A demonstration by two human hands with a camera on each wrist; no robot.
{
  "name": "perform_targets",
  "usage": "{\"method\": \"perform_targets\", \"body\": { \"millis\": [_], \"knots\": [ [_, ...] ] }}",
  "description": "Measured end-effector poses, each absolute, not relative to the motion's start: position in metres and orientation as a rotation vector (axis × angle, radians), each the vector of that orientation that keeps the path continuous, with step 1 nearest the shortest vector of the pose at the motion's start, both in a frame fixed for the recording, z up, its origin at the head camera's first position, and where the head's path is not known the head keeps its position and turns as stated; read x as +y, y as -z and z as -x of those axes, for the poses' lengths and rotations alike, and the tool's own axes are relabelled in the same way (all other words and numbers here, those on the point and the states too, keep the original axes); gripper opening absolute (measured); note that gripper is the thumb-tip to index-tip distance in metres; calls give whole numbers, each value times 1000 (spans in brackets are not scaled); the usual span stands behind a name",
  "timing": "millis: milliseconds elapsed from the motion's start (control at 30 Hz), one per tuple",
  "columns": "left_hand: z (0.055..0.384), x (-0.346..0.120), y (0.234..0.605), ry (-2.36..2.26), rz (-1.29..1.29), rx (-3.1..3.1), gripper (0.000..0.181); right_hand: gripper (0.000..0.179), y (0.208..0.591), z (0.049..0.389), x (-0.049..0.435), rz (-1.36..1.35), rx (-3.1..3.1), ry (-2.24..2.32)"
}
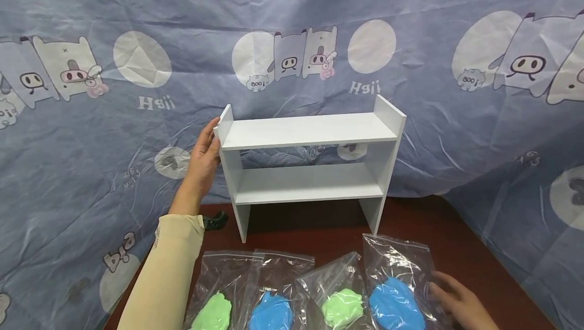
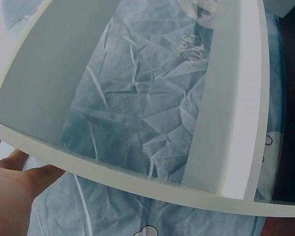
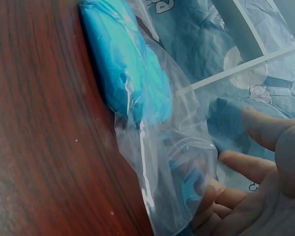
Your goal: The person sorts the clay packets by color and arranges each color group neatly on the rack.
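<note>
A small white two-tier shelf stands upright at the back of the table. My left hand rests against the outer face of its left side panel, near the top; in the left wrist view the fingertips meet the panel's edge. At the front right lies a clear zip bag with a blue clay-like lump inside. My right hand is at that bag's right edge, thumb and index finger spread apart, the lower fingertips against the plastic.
Left of it, three more zip bags lie in a row: one with a light green lump, one with a blue lump, one with a green lump. A patterned cloth hangs behind the dark red-brown table.
</note>
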State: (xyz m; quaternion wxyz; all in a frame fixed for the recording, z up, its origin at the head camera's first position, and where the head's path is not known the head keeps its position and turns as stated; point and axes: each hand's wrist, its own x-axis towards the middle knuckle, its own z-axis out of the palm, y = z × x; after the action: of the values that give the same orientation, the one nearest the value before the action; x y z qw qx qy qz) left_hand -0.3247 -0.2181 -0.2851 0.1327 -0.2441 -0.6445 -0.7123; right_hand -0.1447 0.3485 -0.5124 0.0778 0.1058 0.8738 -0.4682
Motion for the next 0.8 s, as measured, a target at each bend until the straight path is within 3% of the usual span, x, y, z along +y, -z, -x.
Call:
{"method": "perform_targets", "body": {
  "millis": [233,467,667,800],
  "knots": [
    [330,-216,281,2094,648,-1893,49,56,516,144,346,-199,2626,1440],
    [334,-212,281,2049,585,-1919,47,22,522,142,346,-68,2328,1842],
    [334,-209,283,2027,567,-1912,43,22,525,142,341,-172,2248,1940],
    [335,-208,283,2032,571,-1896,40,37,524,142,337,-194,2279,1894]
  ]
}}
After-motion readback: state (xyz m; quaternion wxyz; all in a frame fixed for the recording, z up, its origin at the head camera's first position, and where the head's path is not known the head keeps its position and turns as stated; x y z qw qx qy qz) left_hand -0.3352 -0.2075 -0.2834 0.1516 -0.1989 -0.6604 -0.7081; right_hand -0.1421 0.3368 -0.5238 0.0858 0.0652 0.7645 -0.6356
